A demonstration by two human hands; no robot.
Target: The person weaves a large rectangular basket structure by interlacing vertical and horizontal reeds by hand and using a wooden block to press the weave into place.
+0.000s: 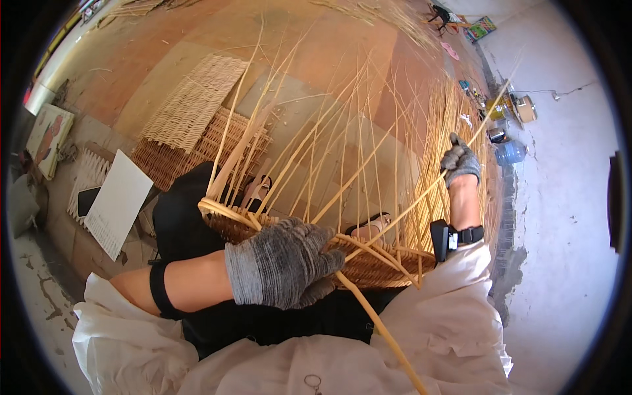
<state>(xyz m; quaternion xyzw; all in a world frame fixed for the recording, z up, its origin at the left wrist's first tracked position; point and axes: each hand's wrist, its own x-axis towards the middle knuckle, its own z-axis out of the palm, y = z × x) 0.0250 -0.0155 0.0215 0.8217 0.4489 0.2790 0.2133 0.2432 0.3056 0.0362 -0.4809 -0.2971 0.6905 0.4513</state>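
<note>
A woven wicker piece [378, 268] lies across my lap, with many thin upright rods [319, 141] fanning away from its edge. My left hand [283, 263], in a grey knitted glove, is closed at its near rim, where several rods cross. What lies under the palm is hidden. My right hand [459, 161], gloved too, is raised at the right. Its fingers are wrapped round a long pale willow rod [409, 210], which slants down to the rim by my left fingers. A thicker rod end [378, 322] sticks out toward me below the left hand.
Finished-looking woven panels [197, 99] lie on the tiled floor at the left, near a white sheet [120, 204]. Bundled rods [451, 125] lie along the right side. A blue water jug [510, 153] stands by the white wall [559, 197].
</note>
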